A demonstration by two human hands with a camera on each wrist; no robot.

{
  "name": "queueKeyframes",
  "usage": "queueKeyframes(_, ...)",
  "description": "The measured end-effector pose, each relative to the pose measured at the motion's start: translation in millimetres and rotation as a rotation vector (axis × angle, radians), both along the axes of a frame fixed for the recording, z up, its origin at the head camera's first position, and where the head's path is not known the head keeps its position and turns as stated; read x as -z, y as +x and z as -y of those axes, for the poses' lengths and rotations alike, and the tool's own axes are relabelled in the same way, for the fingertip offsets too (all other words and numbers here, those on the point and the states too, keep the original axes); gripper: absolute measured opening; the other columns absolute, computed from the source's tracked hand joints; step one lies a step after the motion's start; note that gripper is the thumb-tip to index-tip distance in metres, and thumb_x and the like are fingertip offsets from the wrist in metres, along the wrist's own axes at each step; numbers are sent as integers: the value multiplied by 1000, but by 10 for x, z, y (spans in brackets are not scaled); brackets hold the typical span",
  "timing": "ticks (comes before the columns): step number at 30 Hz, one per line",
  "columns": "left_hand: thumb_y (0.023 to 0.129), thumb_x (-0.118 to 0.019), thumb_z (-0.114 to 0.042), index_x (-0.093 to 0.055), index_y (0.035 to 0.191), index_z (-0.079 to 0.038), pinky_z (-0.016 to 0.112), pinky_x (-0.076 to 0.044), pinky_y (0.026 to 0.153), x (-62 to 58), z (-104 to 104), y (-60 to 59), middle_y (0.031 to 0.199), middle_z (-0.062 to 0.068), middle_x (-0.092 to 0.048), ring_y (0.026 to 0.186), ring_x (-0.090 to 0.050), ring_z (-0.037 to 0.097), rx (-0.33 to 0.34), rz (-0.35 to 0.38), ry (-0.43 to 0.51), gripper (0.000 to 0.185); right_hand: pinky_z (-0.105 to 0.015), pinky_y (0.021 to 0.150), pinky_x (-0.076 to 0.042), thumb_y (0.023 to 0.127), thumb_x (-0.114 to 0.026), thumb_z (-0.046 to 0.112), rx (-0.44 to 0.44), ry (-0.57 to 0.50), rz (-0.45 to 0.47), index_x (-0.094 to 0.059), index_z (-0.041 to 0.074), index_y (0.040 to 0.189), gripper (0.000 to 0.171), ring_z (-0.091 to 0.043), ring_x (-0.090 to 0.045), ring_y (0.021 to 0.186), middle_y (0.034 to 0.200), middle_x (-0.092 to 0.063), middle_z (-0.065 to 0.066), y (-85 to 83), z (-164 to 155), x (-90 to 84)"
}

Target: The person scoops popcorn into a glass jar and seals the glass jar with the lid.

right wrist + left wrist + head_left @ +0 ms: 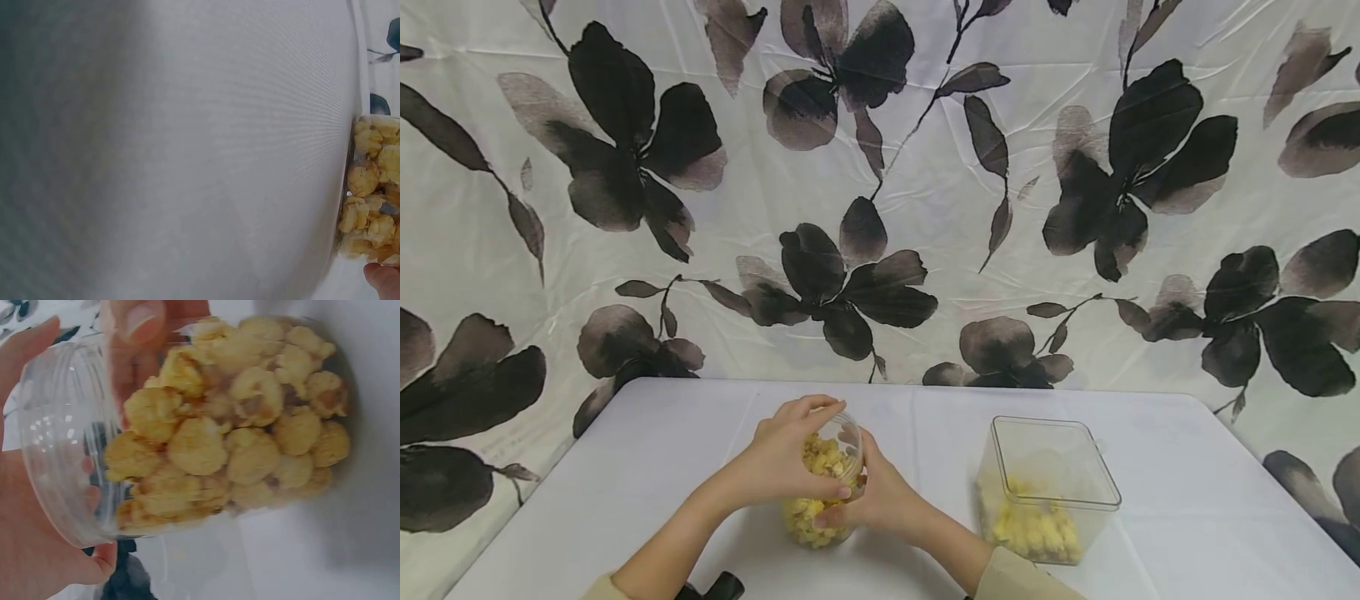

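A clear round jar (56, 444) of yellow popcorn (811, 527) stands on the white table, between both hands. My left hand (778, 460) grips the jar's wide, transparent top, with the thumb in front and the fingers reaching over the far side. Lower down, my right hand (887, 493) holds the jar's side, its thumb across the front. Ridges of a screw thread show through the clear top in the left wrist view. The right wrist view catches only part of the popcorn and a fingertip (381, 278) at the edge.
To the right on the table (1180, 467) stands a square clear container (1063, 454) with a flat top and yellow pieces in its lower part. A black object (724, 586) pokes in at the bottom edge by the left forearm. Behind hangs a flower-patterned cloth (940, 208).
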State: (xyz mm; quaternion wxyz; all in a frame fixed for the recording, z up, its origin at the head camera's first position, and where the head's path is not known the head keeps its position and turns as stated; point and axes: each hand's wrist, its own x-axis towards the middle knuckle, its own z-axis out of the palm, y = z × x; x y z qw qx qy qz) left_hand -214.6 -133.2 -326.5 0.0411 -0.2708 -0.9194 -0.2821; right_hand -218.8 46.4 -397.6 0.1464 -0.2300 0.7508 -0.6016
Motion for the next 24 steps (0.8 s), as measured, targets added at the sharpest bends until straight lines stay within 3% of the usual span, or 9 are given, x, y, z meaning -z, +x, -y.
queueKeyframes(6,64,-79,-46,-48,136,-9,56,-30,88,55,24,-7,135,7,-43,124,-36,32,16,-4,30,87,-42,95,-38,66,-84,24,-10,-3,-6,-15,18,147,107,-17,-41,122,139,-39,0,5,-1,-12)
queueKeyframes(14,64,-77,-43,-47,136,-16,54,-30,89,23,65,-77,136,6,-42,122,-36,29,101,65,0,83,-46,98,-35,67,-84,28,-17,13,-25,-14,18,148,107,-26,-30,133,149,-26,-9,7,3,3)
queueKeyframes(24,63,-78,-29,-59,122,-31,52,-33,81,0,-1,-87,127,4,-45,119,-38,30,130,7,-51,62,-51,100,-33,66,-83,28,0,31,-35,-15,21,146,105,-26,-30,132,147,-29,-7,11,4,-5)
